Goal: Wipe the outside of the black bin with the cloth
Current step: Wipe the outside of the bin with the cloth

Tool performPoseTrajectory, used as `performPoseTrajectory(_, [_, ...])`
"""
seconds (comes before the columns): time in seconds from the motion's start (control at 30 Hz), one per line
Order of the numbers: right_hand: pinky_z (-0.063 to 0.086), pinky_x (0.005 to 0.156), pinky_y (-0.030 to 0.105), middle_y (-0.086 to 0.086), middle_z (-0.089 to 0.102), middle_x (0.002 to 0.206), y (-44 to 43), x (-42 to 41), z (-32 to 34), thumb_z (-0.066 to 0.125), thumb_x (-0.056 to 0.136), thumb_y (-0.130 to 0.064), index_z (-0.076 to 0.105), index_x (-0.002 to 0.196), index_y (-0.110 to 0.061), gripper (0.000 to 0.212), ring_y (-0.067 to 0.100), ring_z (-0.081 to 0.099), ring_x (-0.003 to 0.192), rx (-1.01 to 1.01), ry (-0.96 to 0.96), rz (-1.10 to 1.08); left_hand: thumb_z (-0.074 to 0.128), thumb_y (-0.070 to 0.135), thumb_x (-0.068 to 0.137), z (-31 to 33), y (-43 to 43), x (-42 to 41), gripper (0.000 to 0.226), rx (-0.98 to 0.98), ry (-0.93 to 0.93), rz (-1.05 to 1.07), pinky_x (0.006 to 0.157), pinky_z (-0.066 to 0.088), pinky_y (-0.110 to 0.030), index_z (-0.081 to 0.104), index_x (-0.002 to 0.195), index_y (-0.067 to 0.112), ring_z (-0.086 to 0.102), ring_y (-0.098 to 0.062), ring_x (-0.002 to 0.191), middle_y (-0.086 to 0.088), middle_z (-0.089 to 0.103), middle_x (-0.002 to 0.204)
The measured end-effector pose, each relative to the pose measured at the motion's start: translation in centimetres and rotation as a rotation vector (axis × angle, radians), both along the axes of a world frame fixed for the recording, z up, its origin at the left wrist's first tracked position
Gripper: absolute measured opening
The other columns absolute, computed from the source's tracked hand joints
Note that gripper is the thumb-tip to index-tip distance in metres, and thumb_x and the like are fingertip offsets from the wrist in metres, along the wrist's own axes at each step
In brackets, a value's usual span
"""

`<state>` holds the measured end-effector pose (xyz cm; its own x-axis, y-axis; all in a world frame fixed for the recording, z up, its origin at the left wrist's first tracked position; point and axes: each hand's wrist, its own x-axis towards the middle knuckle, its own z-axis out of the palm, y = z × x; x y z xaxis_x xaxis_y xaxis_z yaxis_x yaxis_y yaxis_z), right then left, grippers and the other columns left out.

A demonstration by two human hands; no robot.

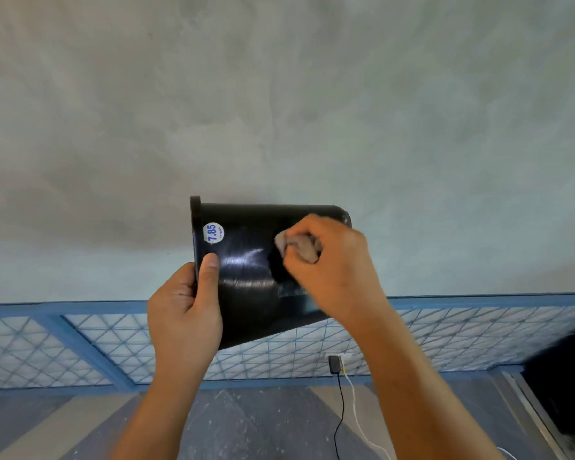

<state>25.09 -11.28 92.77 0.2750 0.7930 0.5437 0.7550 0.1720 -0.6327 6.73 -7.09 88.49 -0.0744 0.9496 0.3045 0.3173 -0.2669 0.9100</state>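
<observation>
I hold a glossy black bin up in the air on its side, rim to the left and base to the right. A round white sticker reading 7.85 sits near the rim. My left hand grips the rim edge, thumb pressed on the outer wall. My right hand is closed around a bunched pinkish-grey cloth and presses it against the bin's outer side near the base. The bin's inside is hidden.
A grey plastered wall fills the upper view. Below runs a blue-framed panel with a diamond grid. A black charger is plugged in there, with black and white cables trailing over the floor. A dark object stands at the right.
</observation>
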Motion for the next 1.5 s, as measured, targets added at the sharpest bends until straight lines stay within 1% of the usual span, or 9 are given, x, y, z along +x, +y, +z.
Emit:
performPoseTrajectory(0.2, [0.054, 0.072, 0.030, -0.008, 0.070, 0.085, -2.0, 0.7, 0.3, 0.073, 0.089, -0.021, 0.075, 0.100, -0.022, 0.010, 0.011, 0.064, 0.077, -0.054, -0.068, 0.144, 0.052, 0.043, 0.108, 0.2, -1.1, 2.6, 0.052, -0.004, -0.053, 0.024, 0.053, 0.036, -0.029, 0.053, 0.066, 0.011, 0.048, -0.008, 0.055, -0.002, 0.054, 0.058])
performPoseTrajectory(0.37, [0.057, 0.068, 0.034, -0.010, 0.069, 0.077, -2.2, 3.7, 0.7, 0.073, 0.094, -0.025, 0.075, 0.093, -0.021, 0.004, 0.009, 0.065, 0.070, 0.058, -0.017, -0.057, 0.052, 0.042, 0.107, 0.6, -2.5, 4.2, 0.050, 0.030, 0.004, 0.014, 0.054, 0.038, -0.033, 0.054, 0.065, 0.014, 0.050, -0.009, 0.057, -0.004, 0.054, 0.059])
performPoseTrajectory(0.47, [0.055, 0.070, 0.034, -0.009, 0.069, 0.079, -2.8, 2.5, 0.5, 0.071, 0.092, -0.021, 0.074, 0.093, -0.021, 0.003, 0.011, 0.064, 0.073, 0.042, -0.046, 0.045, 0.052, 0.043, 0.108, 0.7, -3.0, 4.9, 0.052, 0.024, -0.026, 0.038, 0.056, 0.039, -0.034, 0.057, 0.070, 0.008, 0.050, -0.010, 0.058, -0.006, 0.056, 0.061])
performPoseTrajectory(0.7, [0.056, 0.065, 0.031, -0.010, 0.069, 0.076, -3.7, 5.9, 0.1, 0.071, 0.095, -0.023, 0.073, 0.091, -0.021, 0.005, 0.010, 0.065, 0.069, 0.050, 0.019, -0.059, 0.052, 0.036, 0.108, 1.1, -4.3, 6.2, 0.050, 0.049, -0.015, 0.058, 0.052, 0.036, -0.011, 0.044, 0.061, 0.024, 0.050, -0.001, 0.054, 0.019, 0.051, 0.051])
performPoseTrajectory(0.87, [0.054, 0.064, 0.029, -0.008, 0.067, 0.078, -5.6, 4.8, -0.9, 0.072, 0.093, -0.018, 0.071, 0.090, -0.019, 0.003, 0.010, 0.063, 0.069, -0.058, -0.096, 0.163, 0.050, 0.041, 0.109, 0.6, -4.3, 6.6, 0.051, 0.028, -0.040, 0.075, 0.050, 0.031, -0.020, 0.046, 0.062, 0.020, 0.047, -0.006, 0.054, 0.012, 0.049, 0.052])
performPoseTrajectory(1.03, [0.056, 0.064, 0.032, -0.006, 0.068, 0.082, -5.2, 7.4, -1.3, 0.071, 0.094, -0.017, 0.068, 0.091, -0.020, 0.005, 0.011, 0.064, 0.072, 0.033, -0.026, -0.033, 0.048, 0.042, 0.108, 0.6, -4.5, 7.3, 0.050, 0.044, 0.058, 0.077, 0.050, 0.035, -0.015, 0.050, 0.067, 0.013, 0.050, -0.003, 0.058, 0.000, 0.050, 0.059])
performPoseTrajectory(1.17, [0.057, 0.067, 0.032, -0.006, 0.061, 0.096, -6.3, 4.7, -2.6, 0.065, 0.094, -0.023, 0.064, 0.106, -0.024, 0.012, 0.011, 0.061, 0.076, -0.018, -0.162, 0.139, 0.043, 0.043, 0.110, 0.8, -4.7, 8.1, 0.041, 0.008, 0.030, 0.041, 0.056, 0.039, -0.020, 0.055, 0.077, 0.023, 0.057, -0.001, 0.065, 0.004, 0.059, 0.069])
performPoseTrajectory(1.3, [0.058, 0.064, 0.034, -0.006, 0.062, 0.097, -6.3, 5.9, -3.9, 0.071, 0.091, -0.020, 0.066, 0.106, -0.024, 0.016, 0.011, 0.062, 0.075, -0.011, -0.093, 0.066, 0.037, 0.052, 0.110, 0.4, -4.8, 8.6, 0.030, -0.116, -0.117, -0.012, 0.073, 0.053, -0.035, 0.061, 0.101, 0.036, 0.066, -0.008, 0.088, 0.008, 0.068, 0.095])
performPoseTrajectory(1.5, [0.059, 0.059, 0.037, -0.003, 0.054, 0.106, -6.0, 3.6, -4.8, 0.062, 0.097, -0.026, 0.056, 0.115, -0.024, 0.019, 0.018, 0.061, 0.070, -0.065, -0.270, 0.058, 0.041, 0.051, 0.110, -0.3, -4.6, 9.6, 0.038, -0.161, -0.292, 0.116, 0.074, 0.053, -0.037, 0.064, 0.095, 0.026, 0.068, -0.019, 0.087, 0.000, 0.070, 0.093])
